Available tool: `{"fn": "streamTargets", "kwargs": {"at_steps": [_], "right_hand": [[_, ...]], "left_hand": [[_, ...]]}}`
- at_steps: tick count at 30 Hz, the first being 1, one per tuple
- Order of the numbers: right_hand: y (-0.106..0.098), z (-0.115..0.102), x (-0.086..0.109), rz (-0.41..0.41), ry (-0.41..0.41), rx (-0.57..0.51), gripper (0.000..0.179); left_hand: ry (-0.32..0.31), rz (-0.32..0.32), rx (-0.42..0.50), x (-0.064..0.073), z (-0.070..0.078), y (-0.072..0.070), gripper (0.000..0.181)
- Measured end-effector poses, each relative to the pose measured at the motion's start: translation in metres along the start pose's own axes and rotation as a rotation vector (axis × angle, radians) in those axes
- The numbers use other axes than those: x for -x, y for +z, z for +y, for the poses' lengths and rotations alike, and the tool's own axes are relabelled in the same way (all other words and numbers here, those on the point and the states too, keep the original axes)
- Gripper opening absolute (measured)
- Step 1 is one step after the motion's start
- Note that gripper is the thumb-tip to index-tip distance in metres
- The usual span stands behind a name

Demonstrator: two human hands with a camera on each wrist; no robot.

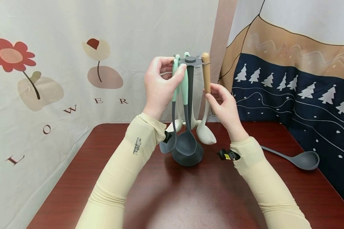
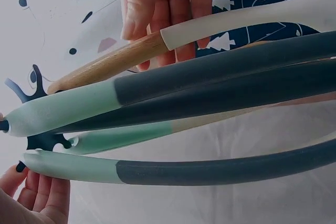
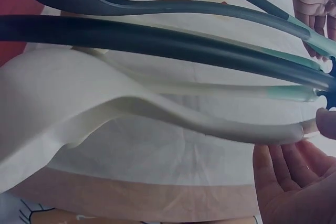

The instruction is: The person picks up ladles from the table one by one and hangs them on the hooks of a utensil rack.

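Observation:
A dark grey utensil rack (image 1: 190, 87) stands on the table, with several kitchen utensils hung round its hooked top. My left hand (image 1: 161, 79) holds the top of the rack at the left, its thumb in front of the mint handles and its fingers behind. Two grey utensils with mint handles hang there, one a ladle (image 1: 186, 143). With my right hand (image 1: 223, 103) I pinch a white ladle (image 1: 205, 134) by its wooden handle (image 2: 113, 61), whose top is at a hook. Behind, pale utensils with mint handles (image 3: 291, 93) are partly hidden.
A separate grey ladle (image 1: 305, 160) lies on the red-brown table (image 1: 218, 197) near its right edge, its handle end behind my right sleeve. Printed curtains (image 1: 149, 38) hang behind and to the right of the table.

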State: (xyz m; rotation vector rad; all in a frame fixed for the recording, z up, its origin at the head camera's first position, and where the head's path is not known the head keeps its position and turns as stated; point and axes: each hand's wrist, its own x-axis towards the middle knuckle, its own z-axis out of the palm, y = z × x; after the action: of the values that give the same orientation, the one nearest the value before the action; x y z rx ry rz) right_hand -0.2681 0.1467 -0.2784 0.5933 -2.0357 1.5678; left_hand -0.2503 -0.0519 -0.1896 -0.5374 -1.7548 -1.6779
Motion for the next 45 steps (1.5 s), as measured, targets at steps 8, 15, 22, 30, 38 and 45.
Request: {"fn": "streamTargets", "kwargs": {"at_steps": [8, 15, 22, 30, 38, 45], "right_hand": [[-0.007, 0.012, 0.007, -0.079, 0.028, 0.026, 0.045], [-0.013, 0.023, 0.016, -0.143, 0.031, 0.099, 0.05], [-0.016, 0.032, 0.024, -0.214, 0.062, 0.133, 0.055], [-0.021, 0.045, 0.035, -0.291, 0.062, 0.187, 0.06], [-0.027, 0.059, 0.045, -0.351, 0.085, 0.196, 0.064], [-0.033, 0.069, 0.052, -0.389, 0.096, 0.241, 0.066]], "left_hand": [[0.01, 0.001, 0.008, 0.0, -0.001, 0.0, 0.032], [0.006, -0.002, 0.006, 0.0, -0.002, 0.0, 0.033], [0.01, 0.004, 0.002, 0.0, -0.003, 0.0, 0.032], [0.015, 0.003, 0.004, 0.0, -0.003, 0.0, 0.032], [0.02, 0.004, 0.002, 0.0, -0.002, 0.001, 0.032], [0.021, 0.004, 0.005, 0.0, -0.002, 0.001, 0.032]]}}
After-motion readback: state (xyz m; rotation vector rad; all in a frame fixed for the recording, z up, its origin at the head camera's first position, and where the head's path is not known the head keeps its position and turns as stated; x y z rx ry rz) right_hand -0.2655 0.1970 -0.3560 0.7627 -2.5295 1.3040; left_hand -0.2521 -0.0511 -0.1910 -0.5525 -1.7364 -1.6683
